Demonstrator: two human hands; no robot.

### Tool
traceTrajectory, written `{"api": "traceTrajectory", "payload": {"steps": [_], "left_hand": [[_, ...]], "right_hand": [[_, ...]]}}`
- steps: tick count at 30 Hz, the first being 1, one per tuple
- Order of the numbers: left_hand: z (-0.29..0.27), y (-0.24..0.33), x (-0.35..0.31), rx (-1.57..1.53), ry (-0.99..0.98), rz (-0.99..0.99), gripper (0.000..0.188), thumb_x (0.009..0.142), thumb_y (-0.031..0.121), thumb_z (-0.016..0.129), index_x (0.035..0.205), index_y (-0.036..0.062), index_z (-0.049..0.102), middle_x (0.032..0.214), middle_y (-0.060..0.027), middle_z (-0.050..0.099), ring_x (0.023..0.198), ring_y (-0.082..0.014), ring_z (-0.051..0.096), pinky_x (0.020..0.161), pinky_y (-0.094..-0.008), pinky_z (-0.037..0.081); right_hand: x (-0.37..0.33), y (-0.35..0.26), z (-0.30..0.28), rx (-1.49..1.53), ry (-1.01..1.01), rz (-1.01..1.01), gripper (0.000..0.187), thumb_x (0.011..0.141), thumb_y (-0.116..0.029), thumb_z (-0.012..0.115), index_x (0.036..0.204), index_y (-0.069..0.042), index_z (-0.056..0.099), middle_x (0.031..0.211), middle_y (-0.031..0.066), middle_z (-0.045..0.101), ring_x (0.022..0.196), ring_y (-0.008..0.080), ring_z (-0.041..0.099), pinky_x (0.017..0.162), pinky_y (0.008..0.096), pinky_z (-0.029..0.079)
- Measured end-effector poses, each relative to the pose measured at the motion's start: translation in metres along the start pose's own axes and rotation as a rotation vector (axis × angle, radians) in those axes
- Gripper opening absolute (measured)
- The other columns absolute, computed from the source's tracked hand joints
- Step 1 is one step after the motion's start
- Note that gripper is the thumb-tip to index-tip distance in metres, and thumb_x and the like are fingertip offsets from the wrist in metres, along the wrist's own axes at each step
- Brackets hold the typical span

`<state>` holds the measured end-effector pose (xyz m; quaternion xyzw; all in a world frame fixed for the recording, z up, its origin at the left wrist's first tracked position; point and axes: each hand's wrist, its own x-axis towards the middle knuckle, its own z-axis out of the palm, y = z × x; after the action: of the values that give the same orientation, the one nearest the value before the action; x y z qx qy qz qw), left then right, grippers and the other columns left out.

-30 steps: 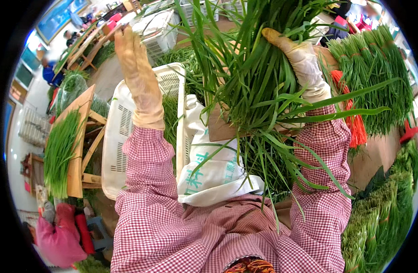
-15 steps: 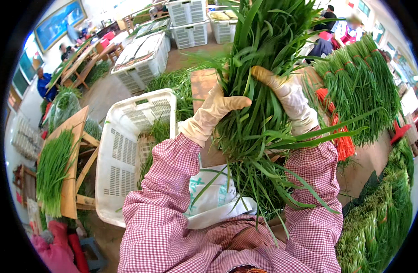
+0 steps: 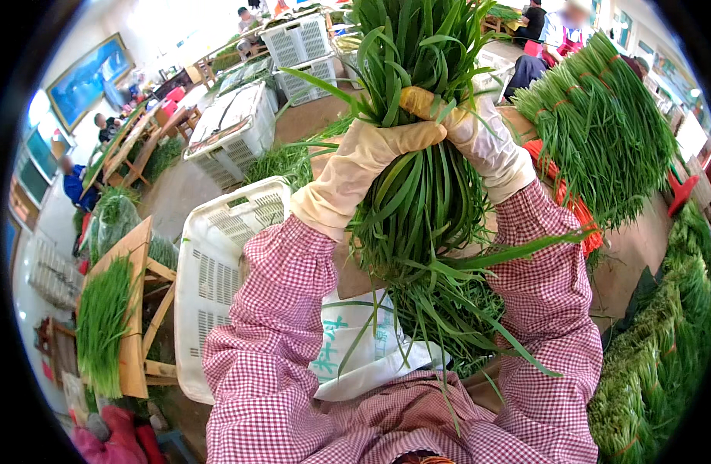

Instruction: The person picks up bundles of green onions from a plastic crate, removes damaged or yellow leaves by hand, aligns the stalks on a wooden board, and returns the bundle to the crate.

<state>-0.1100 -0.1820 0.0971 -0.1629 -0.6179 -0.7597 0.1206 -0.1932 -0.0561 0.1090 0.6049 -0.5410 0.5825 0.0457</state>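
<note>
A thick bunch of garlic chives (image 3: pixel 421 205) is held up in front of me, its long flat leaves hanging below my grip and fanning out above it. My gloved left hand (image 3: pixel 378 158) wraps the bunch from the left, thumb across its front. From the other side my gloved right hand (image 3: pixel 467 127) closes round it, with yellowed fingertips over the stems; the two hands meet in the middle. Stray leaves trail over my right sleeve. Below the bunch, loose chives (image 3: pixel 456 313) lie beside a white printed sack (image 3: pixel 351 340) at my lap.
A white slatted crate (image 3: pixel 208 263) stands at my left, near a board of chives (image 3: pixel 104 325). Tied bunches (image 3: pixel 603 127) and orange-red ties (image 3: pixel 560 182) lie at right, with more bundles (image 3: pixel 657 363) nearer. Stacked crates (image 3: pixel 305 66) and other people are farther back.
Both hands have closed in from loosely flanking the leaves to squeezing the bunch tightly together. The bunch is gathered to a narrow waist, and the view has shifted slightly.
</note>
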Motion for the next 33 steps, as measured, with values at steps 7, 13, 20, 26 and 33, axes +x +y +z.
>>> {"api": "traceTrajectory", "payload": {"steps": [7, 13, 20, 26, 33], "left_hand": [[-0.005, 0.025, 0.016, 0.294, -0.468, -0.093, 0.043, 0.069, 0.01, 0.064, 0.11, 0.0052, 0.051, 0.108, -0.0057, 0.052, 0.106, -0.0142, 0.043, 0.092, -0.0272, 0.032], [-0.002, 0.022, 0.019, 0.397, -0.38, -0.182, 0.053, 0.062, 0.031, 0.071, 0.106, 0.0082, 0.054, 0.103, -0.0084, 0.055, 0.097, -0.0188, 0.05, 0.084, -0.0287, 0.039], [0.008, -0.004, 0.008, 0.278, -0.294, -0.065, 0.029, 0.075, 0.03, 0.058, 0.094, 0.0084, 0.058, 0.086, -0.0082, 0.059, 0.075, -0.0179, 0.057, 0.071, -0.0266, 0.046], [-0.006, 0.041, 0.005, 0.086, -0.016, 0.053, 0.019, 0.079, 0.022, 0.053, 0.084, 0.0037, 0.056, 0.071, -0.0072, 0.059, 0.06, -0.0136, 0.058, 0.053, -0.0226, 0.049], [0.008, 0.068, 0.036, 0.098, 0.154, 0.139, 0.019, 0.078, 0.023, 0.053, 0.08, 0.0041, 0.056, 0.068, -0.0069, 0.059, 0.057, -0.0165, 0.057, 0.052, -0.024, 0.049]], "right_hand": [[0.013, -0.019, -0.021, -0.208, -0.314, -0.029, 0.028, 0.074, -0.016, 0.059, 0.102, -0.012, 0.056, 0.102, 0.01, 0.055, 0.09, 0.023, 0.054, 0.075, 0.0318, 0.045], [0.005, -0.001, -0.042, -0.462, -0.466, 0.001, 0.041, 0.073, -0.026, 0.06, 0.107, -0.004, 0.05, 0.106, 0.0105, 0.052, 0.096, 0.0217, 0.051, 0.082, 0.0319, 0.042], [-0.002, 0.011, -0.062, -0.534, -0.511, 0.213, 0.059, 0.07, -0.04, 0.055, 0.116, -0.007, 0.038, 0.116, 0.0117, 0.04, 0.106, 0.0245, 0.039, 0.087, 0.0372, 0.034], [0.004, -0.043, -0.054, -0.308, -0.274, 0.271, 0.074, 0.068, -0.052, 0.051, 0.123, -0.009, 0.028, 0.125, 0.0128, 0.029, 0.114, 0.027, 0.029, 0.092, 0.0418, 0.027], [-0.05, -0.02, 0.034, -0.702, 0.215, 0.235, 0.106, 0.049, -0.053, 0.072, 0.125, 0.001, 0.022, 0.123, 0.024, 0.033, 0.113, 0.0324, 0.036, 0.093, 0.0366, 0.032]]}}
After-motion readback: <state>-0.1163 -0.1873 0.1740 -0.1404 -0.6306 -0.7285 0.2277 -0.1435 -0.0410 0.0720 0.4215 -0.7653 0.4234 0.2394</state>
